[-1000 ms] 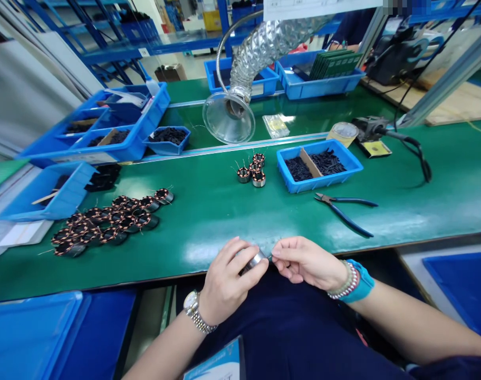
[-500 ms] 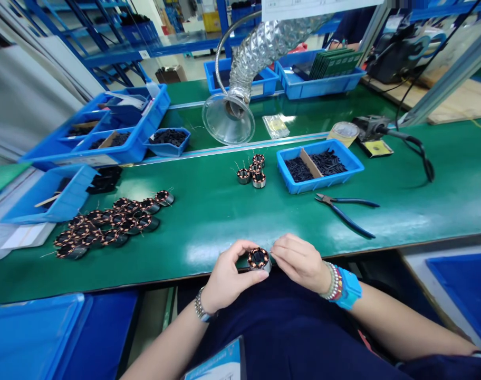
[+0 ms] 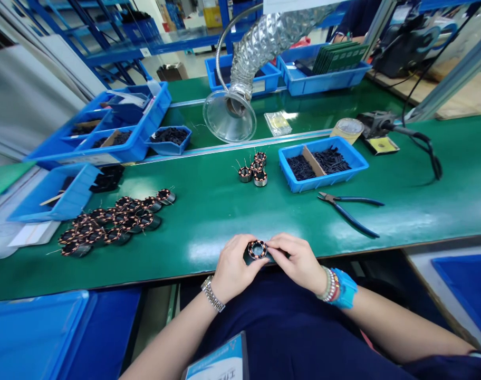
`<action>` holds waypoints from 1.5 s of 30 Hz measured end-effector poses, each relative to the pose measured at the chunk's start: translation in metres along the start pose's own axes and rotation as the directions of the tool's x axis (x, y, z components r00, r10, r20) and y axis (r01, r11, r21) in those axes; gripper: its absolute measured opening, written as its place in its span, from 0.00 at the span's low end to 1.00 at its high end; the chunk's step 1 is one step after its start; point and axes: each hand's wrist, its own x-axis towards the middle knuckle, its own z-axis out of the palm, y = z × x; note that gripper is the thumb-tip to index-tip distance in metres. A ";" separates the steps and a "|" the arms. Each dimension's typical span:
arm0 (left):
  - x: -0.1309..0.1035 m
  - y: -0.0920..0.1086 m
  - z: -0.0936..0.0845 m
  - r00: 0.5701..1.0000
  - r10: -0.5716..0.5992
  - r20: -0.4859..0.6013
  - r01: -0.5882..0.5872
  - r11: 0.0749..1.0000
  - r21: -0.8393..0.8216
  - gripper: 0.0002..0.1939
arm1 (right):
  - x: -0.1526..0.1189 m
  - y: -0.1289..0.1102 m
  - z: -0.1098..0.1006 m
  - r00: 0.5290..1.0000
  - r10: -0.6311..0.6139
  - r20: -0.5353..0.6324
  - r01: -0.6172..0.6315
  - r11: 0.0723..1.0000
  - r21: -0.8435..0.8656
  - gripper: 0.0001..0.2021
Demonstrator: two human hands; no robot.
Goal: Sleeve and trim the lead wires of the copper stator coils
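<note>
My left hand point(image 3: 233, 264) is curled round a coil ring point(image 3: 258, 257), thumb and fingers closed on its sides, just over the front edge of the table point(image 3: 209, 211). My right hand point(image 3: 298, 259) meets it from the other side, fingertips drawn nearly together by the rim. I judge this ring unfinished, since both hands are busy at it. Beyond, to my left, a crowd of coil rings point(image 3: 116, 221) stands packed together; further in, a smaller cluster of four point(image 3: 258, 169) sits apart, loose wires sticking up. One group may be waiting and the other done, but nothing shows me which. The pliers point(image 3: 329, 199) lie untouched on my right, handles spread, near the divided blue tray point(image 3: 323, 181) of black pieces point(image 3: 332, 160).

As for what I can't make out: my fingers cover the ring's sides, and whether my right fingertips pinch a wire or merely touch the rim, I cannot tell. Rings in the crowd overlap, so I can't count them surely. Farther off, the paper point(image 3: 299, 5) above the metal funnel point(image 3: 230, 119) is cut off, and only a co-worker's sleeve and hand show.
</note>
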 end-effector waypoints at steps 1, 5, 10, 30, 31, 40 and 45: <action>0.000 -0.001 0.000 1.000 0.003 0.002 -0.003 1.000 -0.001 0.15 | -0.001 0.001 0.001 1.000 -0.020 0.002 0.020 1.000 -0.011 0.09; 0.003 -0.004 0.000 1.000 0.021 0.021 -0.021 1.000 -0.019 0.15 | -0.005 0.003 0.004 0.997 -0.073 0.010 0.074 0.995 -0.070 0.12; 0.009 -0.004 0.002 0.999 0.032 0.031 -0.031 0.999 -0.038 0.16 | -0.009 0.004 0.010 0.990 -0.132 -0.050 0.121 0.976 -0.181 0.11; 0.018 -0.014 -0.041 0.980 -0.076 0.185 0.074 0.997 0.019 0.05 | 0.018 0.009 0.006 0.968 -0.087 0.237 0.135 0.972 -0.193 0.21; 0.019 -0.014 -0.044 0.981 -0.076 0.180 0.070 0.997 0.040 0.06 | 0.017 0.008 0.006 0.969 -0.085 0.233 0.132 0.972 -0.193 0.20; 0.019 -0.014 -0.041 0.969 0.069 0.236 -0.074 0.997 0.012 0.04 | 0.016 0.008 0.004 0.969 -0.082 0.232 0.130 0.971 -0.199 0.20; 0.024 -0.021 -0.056 0.945 0.233 0.228 -0.276 0.945 0.178 0.07 | 0.016 0.007 0.004 0.966 -0.060 0.250 0.116 0.969 -0.218 0.19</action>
